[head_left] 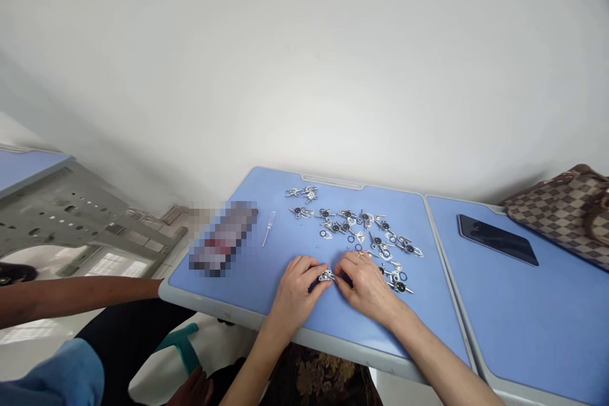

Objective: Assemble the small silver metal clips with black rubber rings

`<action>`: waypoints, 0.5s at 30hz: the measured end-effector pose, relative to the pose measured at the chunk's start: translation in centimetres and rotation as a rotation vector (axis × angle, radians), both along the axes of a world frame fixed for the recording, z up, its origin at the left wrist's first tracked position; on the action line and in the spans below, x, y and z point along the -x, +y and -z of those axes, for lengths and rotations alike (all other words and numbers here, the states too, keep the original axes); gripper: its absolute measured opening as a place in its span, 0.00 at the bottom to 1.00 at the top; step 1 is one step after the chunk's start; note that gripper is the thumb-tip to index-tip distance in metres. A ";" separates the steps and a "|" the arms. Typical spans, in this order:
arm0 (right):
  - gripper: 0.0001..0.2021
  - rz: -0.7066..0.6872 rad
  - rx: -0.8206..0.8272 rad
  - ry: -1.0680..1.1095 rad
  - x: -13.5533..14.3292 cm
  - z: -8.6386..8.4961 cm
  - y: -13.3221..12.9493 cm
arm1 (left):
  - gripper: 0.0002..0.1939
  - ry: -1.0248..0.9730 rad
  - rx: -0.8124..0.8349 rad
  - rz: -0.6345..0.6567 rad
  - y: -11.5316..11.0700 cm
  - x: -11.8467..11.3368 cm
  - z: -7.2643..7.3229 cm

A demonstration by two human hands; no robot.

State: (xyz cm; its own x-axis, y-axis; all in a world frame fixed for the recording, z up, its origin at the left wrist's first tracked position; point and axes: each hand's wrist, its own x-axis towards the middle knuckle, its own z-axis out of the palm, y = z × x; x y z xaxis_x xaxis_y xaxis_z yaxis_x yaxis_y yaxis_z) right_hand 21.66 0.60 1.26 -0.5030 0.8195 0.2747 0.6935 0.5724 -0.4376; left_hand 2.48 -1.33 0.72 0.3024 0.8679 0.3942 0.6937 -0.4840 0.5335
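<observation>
Low over the near part of the blue desk [252, 273], my left hand [295, 288] pinches a small silver metal part [325, 276] between thumb and forefinger. My right hand [364, 282] closes its fingertips at the right end of the same part, where a thin pin-like piece shows. Just beyond my hands lie several loose silver pieces with black round discs [347, 214], some with dark rings [358, 247] beside them. One such piece [400, 287] rests to the right of my right wrist. The exact kind of these parts is too small to make out.
A clear-handled screwdriver [270, 226] lies to the left, beside a blurred-out object [223, 238]. On the adjoining right desk are a black phone [497, 240] and a checkered bag [566, 209]. Another person's arm [80, 297] reaches the desk's left edge. A white wall [304, 76] stands behind.
</observation>
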 end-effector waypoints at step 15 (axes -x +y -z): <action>0.03 0.004 -0.021 -0.041 0.1 -0.2 0.0 | 0.06 0.011 0.042 -0.012 0.0 0.0 -0.1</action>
